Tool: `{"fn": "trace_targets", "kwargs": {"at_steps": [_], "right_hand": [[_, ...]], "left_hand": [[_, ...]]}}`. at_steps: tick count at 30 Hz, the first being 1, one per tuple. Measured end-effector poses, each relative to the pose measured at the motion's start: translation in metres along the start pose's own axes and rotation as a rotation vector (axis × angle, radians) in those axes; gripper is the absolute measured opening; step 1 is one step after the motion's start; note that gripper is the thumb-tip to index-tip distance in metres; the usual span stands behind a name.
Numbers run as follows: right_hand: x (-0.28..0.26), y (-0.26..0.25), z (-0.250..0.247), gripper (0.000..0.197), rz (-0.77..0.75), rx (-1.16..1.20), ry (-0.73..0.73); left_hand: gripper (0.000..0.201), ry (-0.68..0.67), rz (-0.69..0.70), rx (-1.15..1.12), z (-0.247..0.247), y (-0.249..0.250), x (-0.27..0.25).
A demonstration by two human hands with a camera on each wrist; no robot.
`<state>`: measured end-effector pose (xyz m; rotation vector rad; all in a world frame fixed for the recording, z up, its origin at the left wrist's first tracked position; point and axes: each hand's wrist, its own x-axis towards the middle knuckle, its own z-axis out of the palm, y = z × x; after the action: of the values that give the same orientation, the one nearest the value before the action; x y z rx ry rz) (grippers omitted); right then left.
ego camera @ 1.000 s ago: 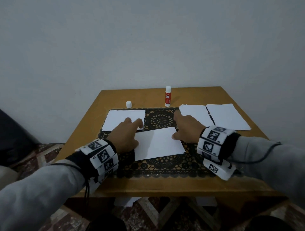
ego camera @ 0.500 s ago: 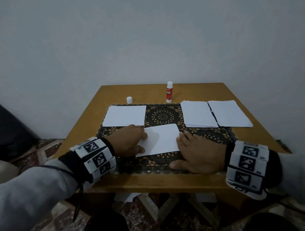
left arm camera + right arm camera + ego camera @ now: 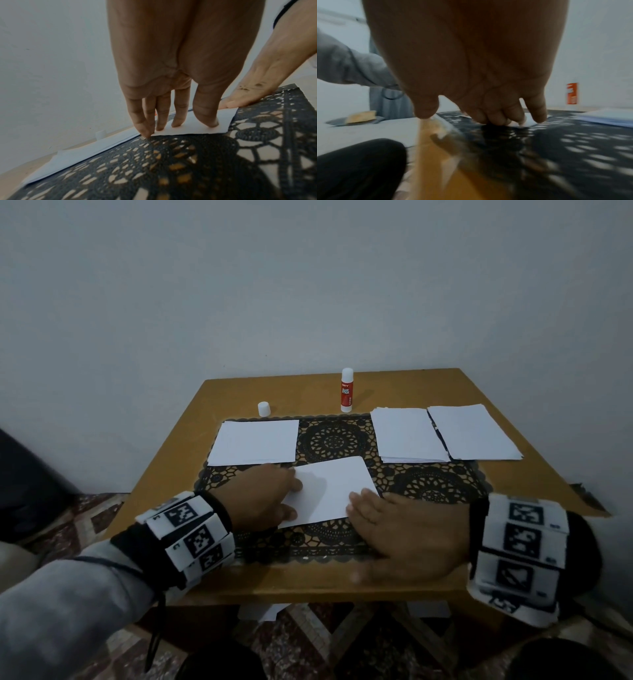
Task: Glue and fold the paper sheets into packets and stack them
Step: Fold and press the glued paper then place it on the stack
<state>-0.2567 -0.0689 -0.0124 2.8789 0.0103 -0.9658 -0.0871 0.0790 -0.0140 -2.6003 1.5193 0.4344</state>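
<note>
Both hands pressing a folded paper packet flat on the lace mat.
Left hand (image 3: 263, 494) and right hand (image 3: 404, 529) lie spread, straight fingertips (image 3: 176, 123) bearing on the folded sheet (image 3: 330, 491) at mat (image 3: 442, 484) centre; thin, light, limp white paper probably slides easily and creases readily, best taken by an edge.

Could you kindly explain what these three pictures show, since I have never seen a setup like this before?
No machine here: a person works with bare hands, wearing marker-covered wristbands with cameras. One picture looks down from the head, the others along each wrist. The left hand and right hand press flat fingers on a folded white paper lying on a black lace mat. Nothing is gripped. Behind stand a glue stick, its cap, one paper pile at the left and two paper stacks at the right.
</note>
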Motion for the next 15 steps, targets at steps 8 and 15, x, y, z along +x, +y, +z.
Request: {"fn": "trace_targets", "kwargs": {"at_steps": [8, 15], "right_hand": [[-0.008, -0.002, 0.006, 0.105, -0.001, -0.022, -0.028], [-0.013, 0.001, 0.000, 0.104, 0.024, 0.017, -0.054]], "left_hand": [[0.057, 0.001, -0.005, 0.015, 0.001, 0.002, -0.001], [0.056, -0.007, 0.001, 0.037, -0.001, 0.004, -0.002]]}}
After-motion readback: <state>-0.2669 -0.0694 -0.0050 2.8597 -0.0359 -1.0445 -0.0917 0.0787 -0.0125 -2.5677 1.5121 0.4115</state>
